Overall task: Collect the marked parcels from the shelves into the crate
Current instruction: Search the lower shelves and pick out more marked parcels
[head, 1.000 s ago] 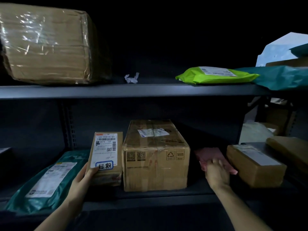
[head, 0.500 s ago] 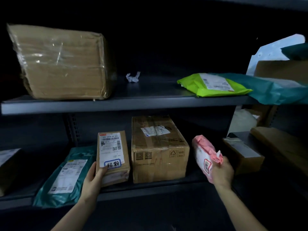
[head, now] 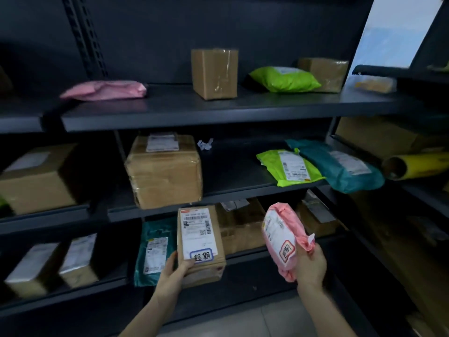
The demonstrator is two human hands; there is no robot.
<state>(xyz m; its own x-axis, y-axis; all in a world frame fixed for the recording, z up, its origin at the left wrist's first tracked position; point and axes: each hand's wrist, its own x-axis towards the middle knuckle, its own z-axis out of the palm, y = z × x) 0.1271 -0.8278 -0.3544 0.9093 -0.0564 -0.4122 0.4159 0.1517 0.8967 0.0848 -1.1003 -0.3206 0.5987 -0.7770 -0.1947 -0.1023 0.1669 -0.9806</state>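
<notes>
We stand before a dark grey metal shelving unit, each hand closed on a marked parcel held clear of the lowest shelf. Our left hand grips the bottom corner of a small brown cardboard box, thumb on its front, which carries a white shipping label and a blue-outlined sticker with handwritten characters. Our right hand wraps around a soft pink plastic mailer bag, tilted, its white label and a red-bordered sticker facing us. Behind the box a teal plastic mailer leans on the lowest shelf, with a larger taped brown carton just beside it. On the middle shelf sit a big tape-wrapped brown carton, a lime-green mailer and a teal one, overlapping. The top shelf holds a flat pink mailer, an upright brown box and another lime-green bag. No crate is in view.
</notes>
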